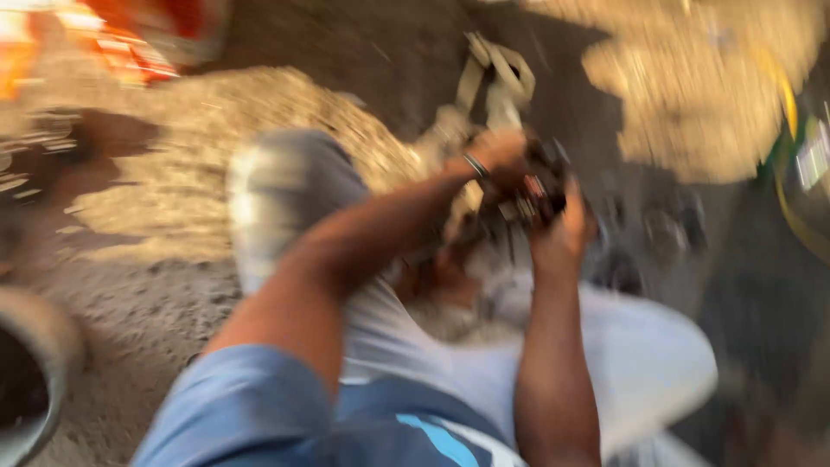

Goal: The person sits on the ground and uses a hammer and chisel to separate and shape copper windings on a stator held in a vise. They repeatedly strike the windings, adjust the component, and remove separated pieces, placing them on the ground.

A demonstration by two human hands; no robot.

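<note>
**Greasy part could slip from your grip**

Both your left hand point(500, 156) and right hand point(560, 227) are clenched around a dark metal part point(534, 192) above your knees — blurred, oily-looking; a loosened grip would drop it onto the dirt floor point(156, 285)

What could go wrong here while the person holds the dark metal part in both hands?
1. Both the left hand and the right hand grip the dark metal part bare; an edge might pinch or cut a finger.
2. The part is held above the knees over the sandy ground; if it slips, it could strike a leg or pick up grit.
</note>
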